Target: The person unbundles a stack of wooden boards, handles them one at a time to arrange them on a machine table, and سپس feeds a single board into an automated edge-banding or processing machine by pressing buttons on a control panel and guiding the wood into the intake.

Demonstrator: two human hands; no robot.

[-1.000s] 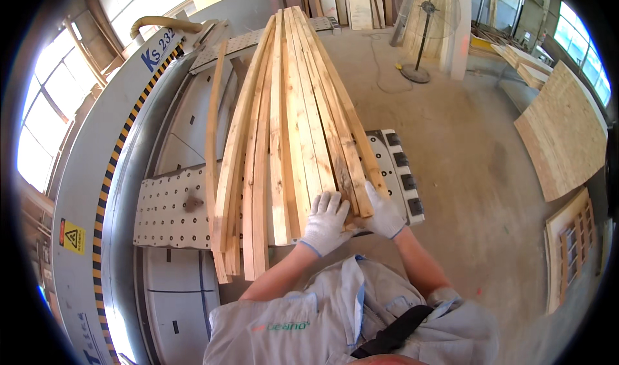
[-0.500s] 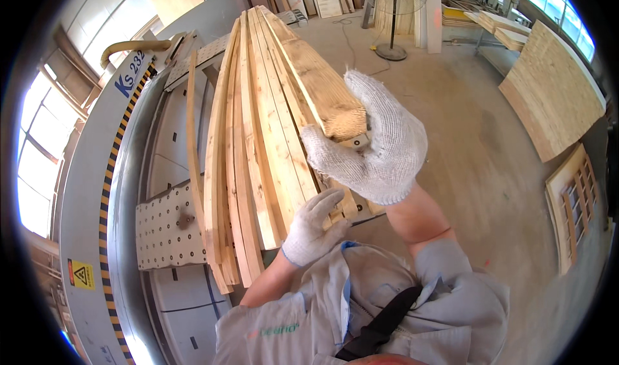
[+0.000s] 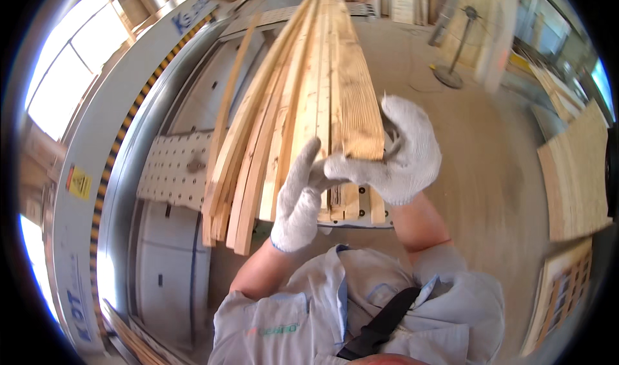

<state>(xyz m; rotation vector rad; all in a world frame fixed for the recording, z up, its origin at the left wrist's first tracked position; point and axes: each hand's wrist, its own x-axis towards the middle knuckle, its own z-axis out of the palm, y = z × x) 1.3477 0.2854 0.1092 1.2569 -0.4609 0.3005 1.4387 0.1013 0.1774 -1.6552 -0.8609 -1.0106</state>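
My right hand (image 3: 406, 151) wears a white knitted glove and grips the near end of a thick wooden beam (image 3: 361, 117), with the thumb under its end face and the other fingers along its right side. Beside the beam's left edge is my left hand (image 3: 298, 197), also gloved, with fingers stretched upward and apart. Its fingertips come close to the right thumb; whether they touch the beam is partly hidden. Long wooden strips (image 3: 284, 126) lie side by side to the left of the beam, running away from me.
Left of the strips stands a grey machine (image 3: 148, 75) with a striped edge and perforated support plates (image 3: 174, 172). A standing fan (image 3: 448, 75) is at the far right. Plywood sheets (image 3: 577, 172) and a slatted wooden panel (image 3: 561, 294) lean at the right.
My left hand has risen to the beam's end, its fingers now straighter. My right hand keeps its grip, and the beam's near end sits slightly lower in view. The whole view has turned.
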